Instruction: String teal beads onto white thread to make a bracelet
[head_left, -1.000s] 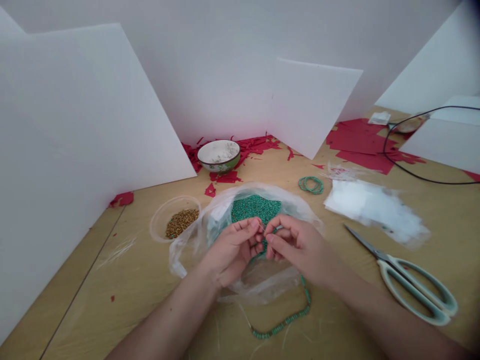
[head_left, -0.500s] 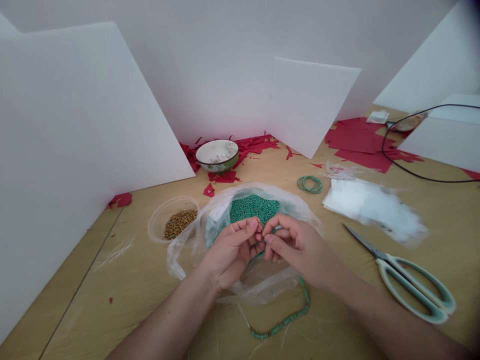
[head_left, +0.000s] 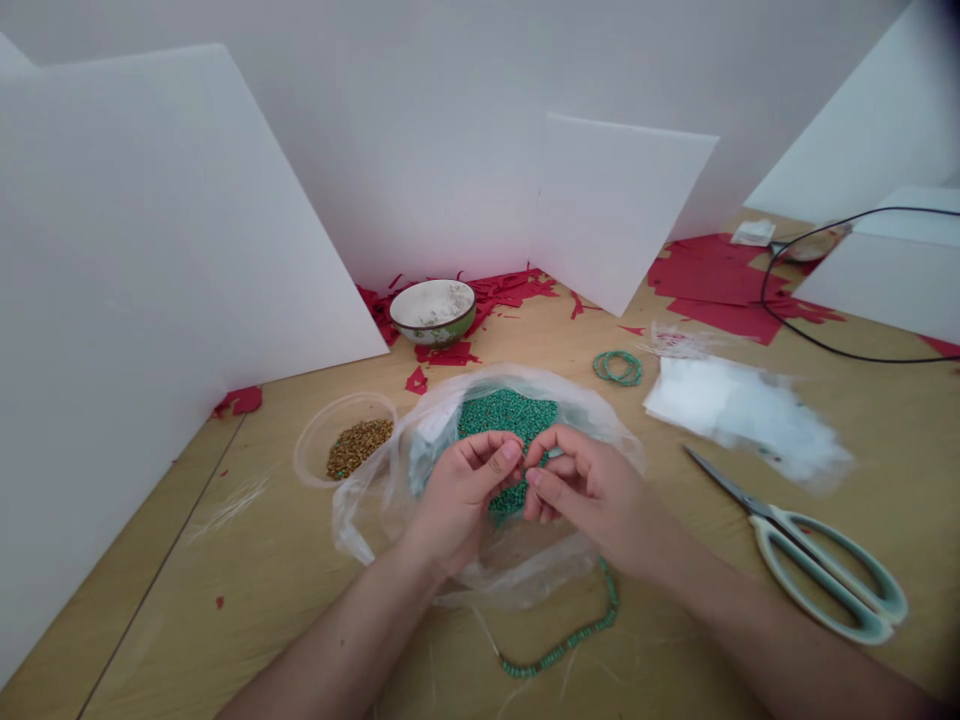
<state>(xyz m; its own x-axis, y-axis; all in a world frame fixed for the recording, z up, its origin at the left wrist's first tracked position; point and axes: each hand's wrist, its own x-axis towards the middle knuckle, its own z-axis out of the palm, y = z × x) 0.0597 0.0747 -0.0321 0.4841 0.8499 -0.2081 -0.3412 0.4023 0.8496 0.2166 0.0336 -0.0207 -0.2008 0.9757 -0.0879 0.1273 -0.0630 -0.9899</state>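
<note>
Over a clear plastic bag [head_left: 525,580] of green beads [head_left: 506,408], my two hands meet almost fingertip to fingertip. My left hand [head_left: 465,492] is closed, thumb pressed on the forefinger; whatever it pinches is too small to make out. My right hand [head_left: 592,490] pinches the thread of a bead strand, its thumb and forefinger together. From below that hand, the strand of green and brown beads [head_left: 559,652] curves across the table, with bare thread at its far end. A clear plastic tub [head_left: 306,440] of gold-brown beads [head_left: 360,445] stands left of the bag.
Scissors [head_left: 795,545] lie open-handled at the right, beside white plastic packets [head_left: 742,405]. Green bead rings [head_left: 618,368] rest behind the bag. Farther back are a bowl [head_left: 433,318], red paper scraps [head_left: 712,280], white boards [head_left: 622,210] and a black cable [head_left: 780,325].
My left hand has turned over, its fingers curling in and its thumb now lying on top. The right hand keeps nearly the same pinch. The strand has barely moved.
</note>
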